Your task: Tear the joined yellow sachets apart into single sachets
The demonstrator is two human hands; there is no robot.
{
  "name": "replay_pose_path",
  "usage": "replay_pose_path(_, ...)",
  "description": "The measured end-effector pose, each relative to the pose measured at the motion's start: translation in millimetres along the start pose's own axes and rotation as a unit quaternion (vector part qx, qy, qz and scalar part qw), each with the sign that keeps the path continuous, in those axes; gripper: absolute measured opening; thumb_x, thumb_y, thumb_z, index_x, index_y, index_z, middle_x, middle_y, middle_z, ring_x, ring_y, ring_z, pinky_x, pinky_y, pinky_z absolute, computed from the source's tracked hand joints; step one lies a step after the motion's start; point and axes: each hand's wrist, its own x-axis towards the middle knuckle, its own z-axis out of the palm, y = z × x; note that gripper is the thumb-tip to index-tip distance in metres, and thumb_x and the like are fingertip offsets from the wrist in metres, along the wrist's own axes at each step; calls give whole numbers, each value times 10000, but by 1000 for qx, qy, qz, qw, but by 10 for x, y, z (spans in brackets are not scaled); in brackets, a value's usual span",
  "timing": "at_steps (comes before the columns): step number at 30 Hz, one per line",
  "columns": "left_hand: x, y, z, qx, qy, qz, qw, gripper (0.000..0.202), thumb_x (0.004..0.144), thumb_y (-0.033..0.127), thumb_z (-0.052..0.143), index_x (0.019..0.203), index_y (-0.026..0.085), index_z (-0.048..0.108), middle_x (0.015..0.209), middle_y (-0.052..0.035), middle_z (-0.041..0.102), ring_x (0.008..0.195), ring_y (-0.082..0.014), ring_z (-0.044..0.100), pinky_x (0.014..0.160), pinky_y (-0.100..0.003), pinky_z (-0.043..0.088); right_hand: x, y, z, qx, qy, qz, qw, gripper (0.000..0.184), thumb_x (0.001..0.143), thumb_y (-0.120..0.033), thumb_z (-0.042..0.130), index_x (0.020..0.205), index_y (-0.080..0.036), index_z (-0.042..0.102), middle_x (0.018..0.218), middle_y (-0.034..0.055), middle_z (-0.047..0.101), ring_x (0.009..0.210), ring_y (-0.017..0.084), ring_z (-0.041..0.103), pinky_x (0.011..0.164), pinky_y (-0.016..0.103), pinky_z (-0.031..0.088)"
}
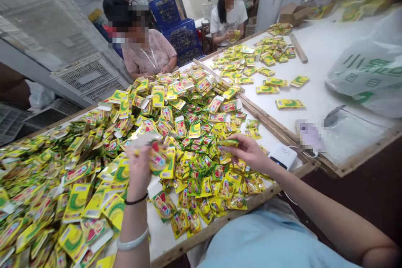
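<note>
My left hand (138, 166), a black bead bracelet and a pale bangle on its arm, is closed around a small yellow carton (158, 159) with a white flap; both are blurred. Between the thumb and fingers of my right hand (249, 153) is a green and yellow sachet (228, 143). Loose sachets (201, 163) lie heaped under and between my hands. To the left spreads a large pile of yellow and green cartons (75, 201), several with white flaps standing open. One carton (161, 203) with a red heart print lies just right of my left wrist.
A wooden rim (201, 232) edges the white table. On the right are a white power bank (283, 156) with a cable, a phone (310, 135) and a plastic bag (367, 67). Two people sit across the table, near blue crates (180, 33). White crates (91, 75) stand left.
</note>
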Motion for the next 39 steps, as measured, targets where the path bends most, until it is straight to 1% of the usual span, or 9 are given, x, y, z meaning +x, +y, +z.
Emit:
replay_pose_path(2, -257, 80, 268, -68, -152, -70, 984, 473, 736, 348, 595, 1105, 196, 340, 910, -47, 605, 722, -178, 635, 653, -323, 520, 74, -82, 116, 53, 13, -21, 998, 283, 775, -340, 636, 1004, -226, 514, 813, 0, 614, 485, 90, 523, 460, 254, 487)
replay_pose_path(5, -615, 135, 674, -122, -266, -141, 946, 599, 727, 292, 635, 1197, 221, 270, 898, -31, 624, 714, -177, 649, 702, -345, 530, 177, -192, 299, 35, 33, -93, 994, 237, 802, -290, 601, 1019, -251, 515, 871, 7, 614, 591, 117, 564, 524, 267, 509)
replay_pose_path(10, -827, 134, 858, -80, -254, -113, 957, 626, 702, 246, 670, 1200, 225, 291, 1002, -36, 597, 850, -168, 627, 778, -305, 509, 130, -302, 341, -237, -89, -219, 942, 299, 784, -26, 463, 1006, -191, 577, 952, 57, 552, 906, 164, 546, 783, 302, 460)
replay_pose_path(15, -931, 98, 839, -36, -295, -119, 947, 664, 746, 231, 619, 1258, 233, 198, 992, -39, 580, 821, -161, 618, 747, -297, 509, -9, -394, 192, -428, -196, -128, 873, 354, 780, -3, 415, 1013, -187, 608, 919, 60, 488, 768, 143, 515, 689, 277, 429)
replay_pose_path(18, -1026, 75, 930, 3, -303, -87, 949, 661, 732, 207, 630, 1252, 224, 223, 1170, -91, 492, 1014, -202, 572, 874, -327, 467, 41, -367, 116, -437, -268, -97, 853, 349, 740, -5, 483, 973, -208, 646, 945, 53, 484, 817, 154, 519, 747, 294, 425)
replay_pose_path(22, -1048, 78, 1016, -26, -307, -89, 947, 645, 746, 188, 616, 1252, 219, 217, 1269, -109, 419, 1157, -212, 487, 981, -349, 395, 157, -299, 27, -377, -316, -69, 868, 281, 726, -73, 592, 974, -190, 655, 969, 52, 502, 904, 170, 522, 828, 311, 424)
replay_pose_path(28, -1101, 19, 1017, -139, -279, -206, 928, 697, 708, 223, 676, 1250, 261, 239, 1289, -92, 419, 1000, -195, 584, 851, -337, 492, 139, -239, -96, -251, -245, -58, 934, 166, 828, -275, 583, 961, -189, 630, 1208, 82, 480, 1075, 187, 500, 877, 338, 437)
replay_pose_path(33, -1391, -94, 1104, -203, -259, -263, 907, 743, 705, 221, 683, 1281, 264, 215, 1108, -51, 541, 901, -168, 605, 824, -328, 498, -51, -139, -125, -278, -298, -77, 910, 193, 870, -285, 524, 817, -200, 689, 1389, 40, 378, 1302, 214, 295, 1074, 409, 229)
replay_pose_path(39, -1598, -110, 1040, -151, -319, -268, 896, 794, 727, 258, 674, 1343, 227, 174, 1192, -95, 531, 1050, -192, 550, 898, -316, 453, -319, 10, -86, -246, -350, -18, 903, 213, 861, -339, 532, 865, -193, 687, 1374, 58, 416, 1275, 230, 355, 1049, 415, 278)
